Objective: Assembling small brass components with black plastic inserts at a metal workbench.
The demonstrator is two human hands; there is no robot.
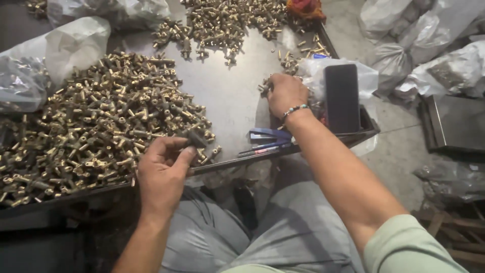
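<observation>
View from above of a person seated at a metal tray (232, 96) resting across their lap; grey trousers show below it. The left hand (162, 174) is near the tray's front edge, fingers curled, with a small dark brass fitting (193, 138) pinched between thumb and fingertips; it sits just beside a large heap of brass fittings (96, 126) that fills the left half of the tray. The right hand (286, 93), wearing a beaded bracelet (294, 109) at the wrist, reaches further out, palm down, fingers closed over a few small brass pieces (264, 87) on the bare metal; exactly what it grips cannot be told. The two hands are well apart. A second, smaller pile of fittings (227, 23) lies at the far side of the tray. Just right of the right hand a dark phone (342, 97) rests on a clear plastic bag (316, 76); below the wrist, by the tray's rim, lie a blue box cutter (268, 134) and pens (265, 149). White plastic bags (429, 45) sit on the floor to the right; more bags (50, 55) are at upper left.
</observation>
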